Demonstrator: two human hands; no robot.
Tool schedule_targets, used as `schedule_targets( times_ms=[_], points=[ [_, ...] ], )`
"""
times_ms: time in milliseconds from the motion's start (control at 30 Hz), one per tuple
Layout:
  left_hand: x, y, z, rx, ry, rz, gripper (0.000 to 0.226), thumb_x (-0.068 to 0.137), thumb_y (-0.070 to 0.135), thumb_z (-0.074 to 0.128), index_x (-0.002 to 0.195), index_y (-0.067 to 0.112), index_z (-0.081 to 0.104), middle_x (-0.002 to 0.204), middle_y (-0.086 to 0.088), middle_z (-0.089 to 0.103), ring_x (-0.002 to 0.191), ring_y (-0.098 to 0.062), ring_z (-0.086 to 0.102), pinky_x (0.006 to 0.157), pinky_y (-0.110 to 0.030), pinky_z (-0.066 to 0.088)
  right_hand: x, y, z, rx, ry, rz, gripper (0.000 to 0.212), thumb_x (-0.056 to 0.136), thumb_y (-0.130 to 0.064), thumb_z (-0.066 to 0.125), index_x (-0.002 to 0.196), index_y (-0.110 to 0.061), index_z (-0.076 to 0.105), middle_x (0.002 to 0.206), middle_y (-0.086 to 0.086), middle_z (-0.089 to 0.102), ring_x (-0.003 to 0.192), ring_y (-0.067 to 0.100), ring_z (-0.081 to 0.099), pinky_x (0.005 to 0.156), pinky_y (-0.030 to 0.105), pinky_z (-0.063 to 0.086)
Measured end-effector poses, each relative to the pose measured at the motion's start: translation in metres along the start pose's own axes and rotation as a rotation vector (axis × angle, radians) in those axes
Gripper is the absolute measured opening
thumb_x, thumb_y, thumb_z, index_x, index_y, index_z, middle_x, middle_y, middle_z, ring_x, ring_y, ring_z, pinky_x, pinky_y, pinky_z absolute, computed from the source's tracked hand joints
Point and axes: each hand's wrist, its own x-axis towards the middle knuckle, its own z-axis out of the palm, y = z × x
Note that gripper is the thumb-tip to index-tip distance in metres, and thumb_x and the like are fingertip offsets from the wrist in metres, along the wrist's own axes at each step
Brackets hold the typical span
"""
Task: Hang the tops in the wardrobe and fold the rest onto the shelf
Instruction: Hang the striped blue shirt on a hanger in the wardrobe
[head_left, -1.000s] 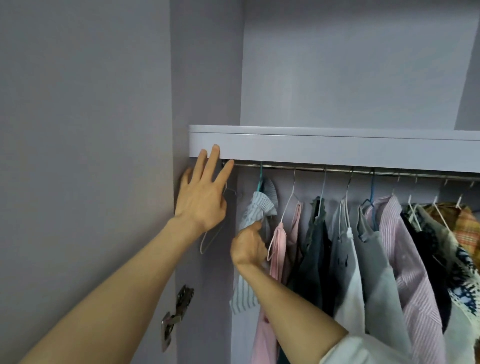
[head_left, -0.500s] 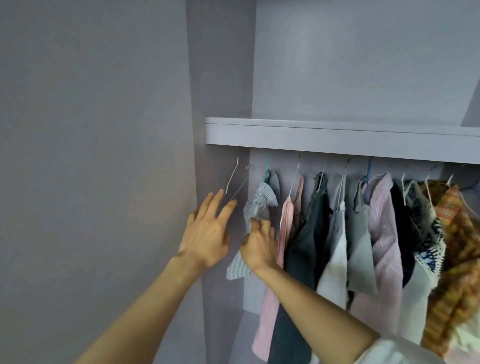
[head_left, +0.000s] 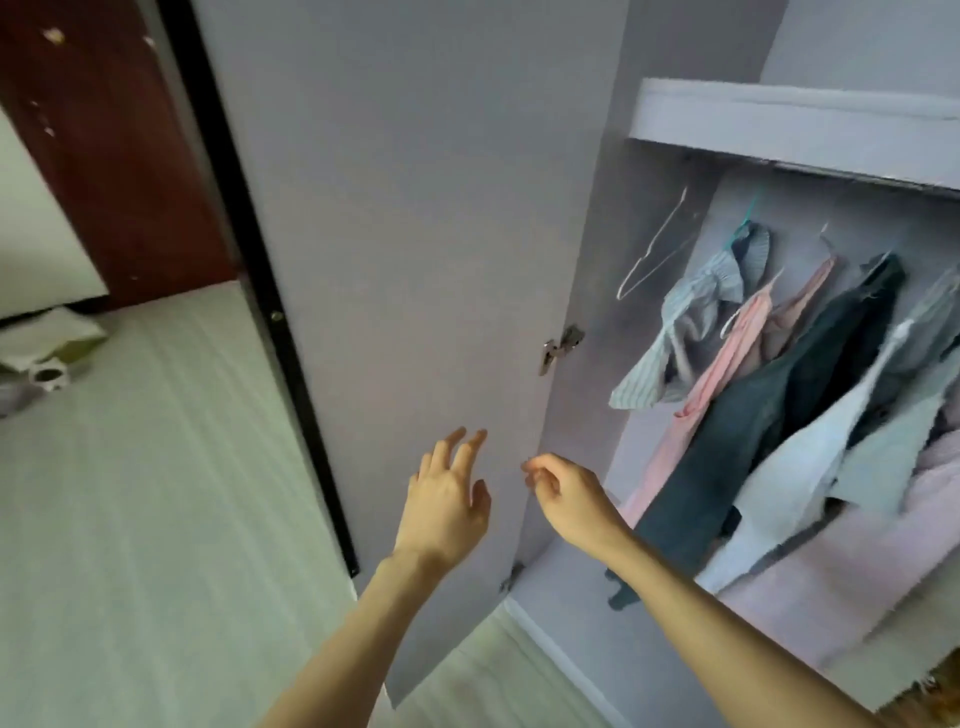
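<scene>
Lilac panels make up the wardrobe door (head_left: 415, 234) that stands open ahead of you, and both your hands hang in the air in front of its lower half. Your left hand (head_left: 447, 506) is spread, fingers straight and parted, holding nothing, just short of the door's face. Your right hand (head_left: 569, 501) is beside the door's hinged edge, below the metal hinge (head_left: 560, 347), its fingers loosely curled and empty. To the right of the door, inside the cabinet, the tops hang in a row under the shelf (head_left: 789, 130): nearest the door a bare wire hanger (head_left: 655, 248), then a striped blue-grey top (head_left: 691, 317), a pink top (head_left: 727, 358), a dark teal garment (head_left: 779, 415) and a pale grey top (head_left: 810, 467). The picture is tilted and a little blurred, so the far end of the row is hard to tell apart
</scene>
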Motion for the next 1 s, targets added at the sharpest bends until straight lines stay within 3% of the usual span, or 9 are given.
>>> schedule_targets(
  times_ms=[133, 333, 433, 533, 633, 800, 1000],
  points=[
    [-0.076, -0.042, -0.004, -0.006, 0.089, -0.271, 0.055, 0.092, 0.011, 0.048, 0.145, 0.018, 0.034, 0.148, -0.004, 0.033, 0.132, -0.025, 0.037, 0.107, -0.036, 0.034, -0.022, -0.018, 0.054, 0.024, -0.255, -0.104, 0.026, 0.096, -0.011, 0.041, 0.111, -0.015, 0.063, 0.092, -0.008, 0.063, 0.09, 0.019, 0.062, 0.081, 0.027, 0.045],
    [-0.214, -0.084, -0.013, -0.021, 0.266, -0.698, 0.045, 0.092, 0.007, 0.049, 0.137, 0.009, 0.046, 0.142, -0.006, 0.043, 0.129, -0.023, 0.043, 0.105, -0.027, 0.032, -0.072, -0.043, 0.14, 0.01, -0.669, -0.271, 0.025, 0.097, -0.01, 0.04, 0.108, -0.011, 0.063, 0.093, 0.0, 0.067, 0.084, 0.019, 0.063, 0.075, 0.022, 0.045],
    [-0.291, -0.094, -0.025, 0.019, 0.328, -0.907, 0.041, 0.092, 0.008, 0.049, 0.133, 0.011, 0.052, 0.138, -0.004, 0.048, 0.126, -0.023, 0.046, 0.104, -0.028, 0.035, -0.105, -0.074, 0.187, -0.016, -0.861, -0.365, 0.025, 0.097, -0.011, 0.04, 0.107, -0.012, 0.063, 0.089, -0.003, 0.064, 0.086, 0.019, 0.062, 0.082, 0.028, 0.048],
    [-0.361, -0.102, -0.049, 0.028, 0.505, -1.1, 0.037, 0.089, 0.005, 0.052, 0.125, 0.01, 0.059, 0.13, -0.009, 0.054, 0.116, -0.026, 0.054, 0.094, -0.028, 0.04, -0.148, -0.117, 0.236, -0.04, -1.022, -0.491, 0.025, 0.097, -0.013, 0.041, 0.108, -0.013, 0.063, 0.089, -0.003, 0.064, 0.083, 0.013, 0.059, 0.081, 0.024, 0.047],
    [-0.423, -0.109, -0.071, 0.032, 0.652, -1.245, 0.036, 0.092, 0.009, 0.051, 0.127, 0.012, 0.057, 0.128, -0.006, 0.055, 0.116, -0.021, 0.053, 0.092, -0.025, 0.038, -0.192, -0.164, 0.281, -0.089, -1.166, -0.608, 0.026, 0.097, -0.016, 0.04, 0.107, -0.019, 0.063, 0.086, -0.01, 0.062, 0.085, 0.011, 0.059, 0.078, 0.021, 0.045],
    [-0.554, -0.133, -0.106, -0.015, 0.907, -1.456, 0.033, 0.093, 0.011, 0.049, 0.126, 0.015, 0.057, 0.128, 0.0, 0.056, 0.116, -0.015, 0.052, 0.093, -0.021, 0.037, -0.298, -0.252, 0.376, -0.201, -1.409, -0.79, 0.027, 0.096, -0.017, 0.038, 0.106, -0.018, 0.063, 0.095, 0.0, 0.066, 0.094, 0.018, 0.06, 0.088, 0.031, 0.048],
    [-0.677, -0.151, -0.139, -0.061, 1.018, -1.659, 0.034, 0.093, 0.01, 0.048, 0.126, 0.012, 0.056, 0.127, -0.005, 0.056, 0.118, -0.018, 0.052, 0.097, -0.026, 0.038, -0.395, -0.319, 0.448, -0.253, -1.568, -0.883, 0.024, 0.096, -0.019, 0.035, 0.098, -0.024, 0.058, 0.09, -0.006, 0.063, 0.078, 0.019, 0.061, 0.071, 0.028, 0.049]
  ],
)
